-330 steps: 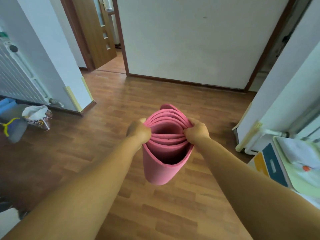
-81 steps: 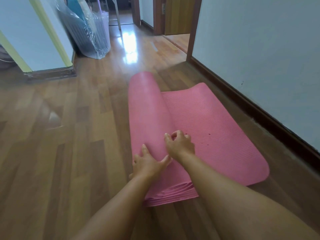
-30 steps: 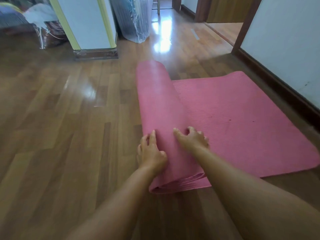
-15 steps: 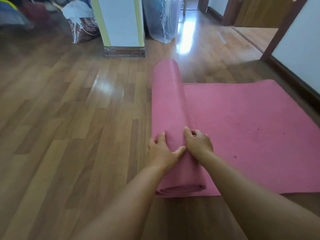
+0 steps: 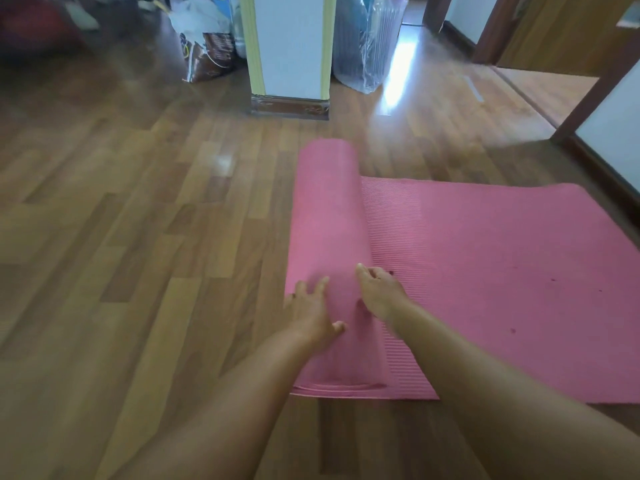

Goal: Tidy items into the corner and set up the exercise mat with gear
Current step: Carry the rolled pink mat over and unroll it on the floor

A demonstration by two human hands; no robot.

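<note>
A pink exercise mat (image 5: pixel 485 265) lies partly unrolled on the wooden floor, its flat ribbed part spreading to the right. The rolled part (image 5: pixel 329 220) runs away from me along the flat part's left edge. My left hand (image 5: pixel 310 311) rests flat on the near end of the roll, fingers spread. My right hand (image 5: pixel 379 291) presses on the roll's right side where it meets the flat part, fingers loosely curled. Neither hand grips anything.
A white pillar with yellow edges (image 5: pixel 289 46) stands ahead on a dark base. A brown bag (image 5: pixel 207 57) with white stuff sits to its left, a clear plastic-wrapped bundle (image 5: pixel 367 39) to its right. A doorway with a wooden door (image 5: pixel 561 32) is at the far right.
The roll has moved left as more mat has unrolled to the right, and it is thinner. My hands have followed it, and my view has swung left.
</note>
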